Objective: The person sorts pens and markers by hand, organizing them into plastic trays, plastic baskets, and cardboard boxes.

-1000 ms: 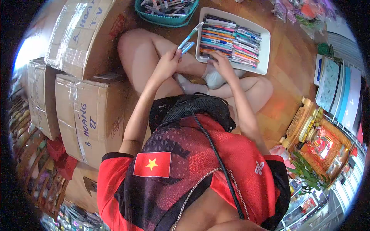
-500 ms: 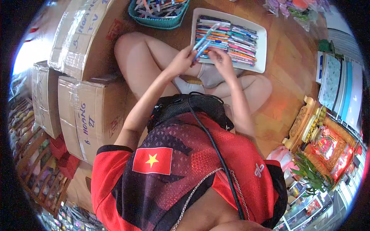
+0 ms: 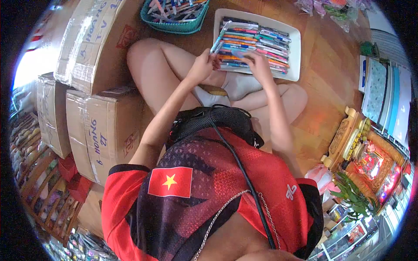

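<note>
Several pens (image 3: 221, 38) stick up from my left hand (image 3: 206, 65), whose fingers are wrapped round them. My right hand (image 3: 258, 66) is over the near edge of a white tray (image 3: 294, 56), its fingers pinched on a blue pen (image 3: 238, 54), somewhat blurred. Two columns of pens (image 3: 272, 48) in many colours lie side by side in the tray. Beyond my left hand, a teal basket (image 3: 191, 27) holds a loose heap of pens.
Taped cardboard boxes (image 3: 104, 135) are stacked at the left. A carved wooden altar (image 3: 342, 137) with a plant (image 3: 355, 195) stands at the right. Wrapped flowers (image 3: 339, 11) lie at the top right. My crossed legs (image 3: 159, 65) are on the wooden floor.
My left hand has moved slightly left with its pens. My right hand has moved right, away from the left one, and over the tray.
</note>
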Demonstrator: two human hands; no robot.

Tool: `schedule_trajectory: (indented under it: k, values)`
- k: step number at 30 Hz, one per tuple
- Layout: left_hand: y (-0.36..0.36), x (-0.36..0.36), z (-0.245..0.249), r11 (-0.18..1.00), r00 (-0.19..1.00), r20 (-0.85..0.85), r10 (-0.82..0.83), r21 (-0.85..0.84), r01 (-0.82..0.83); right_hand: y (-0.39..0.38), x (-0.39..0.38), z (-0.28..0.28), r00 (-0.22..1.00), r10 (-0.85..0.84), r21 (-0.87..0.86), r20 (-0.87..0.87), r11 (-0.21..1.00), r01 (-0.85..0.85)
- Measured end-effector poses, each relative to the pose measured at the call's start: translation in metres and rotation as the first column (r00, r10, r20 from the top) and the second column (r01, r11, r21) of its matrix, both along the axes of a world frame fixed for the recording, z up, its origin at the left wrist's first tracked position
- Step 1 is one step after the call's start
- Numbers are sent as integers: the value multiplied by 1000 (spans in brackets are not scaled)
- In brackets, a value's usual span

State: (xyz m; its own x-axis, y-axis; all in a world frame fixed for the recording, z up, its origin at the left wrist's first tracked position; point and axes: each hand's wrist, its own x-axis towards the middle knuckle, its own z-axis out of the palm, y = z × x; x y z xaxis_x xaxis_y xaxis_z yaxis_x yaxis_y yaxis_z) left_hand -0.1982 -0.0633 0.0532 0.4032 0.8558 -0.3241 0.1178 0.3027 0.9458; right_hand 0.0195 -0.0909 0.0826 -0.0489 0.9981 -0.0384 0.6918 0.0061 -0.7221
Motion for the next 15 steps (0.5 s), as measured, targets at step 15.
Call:
schedule_trajectory:
  k: [15]
  values:
    - [4, -8, -20, 996, 995, 56, 81, -49, -78, 0, -2, -68, 980, 124, 29, 153, 991, -130]
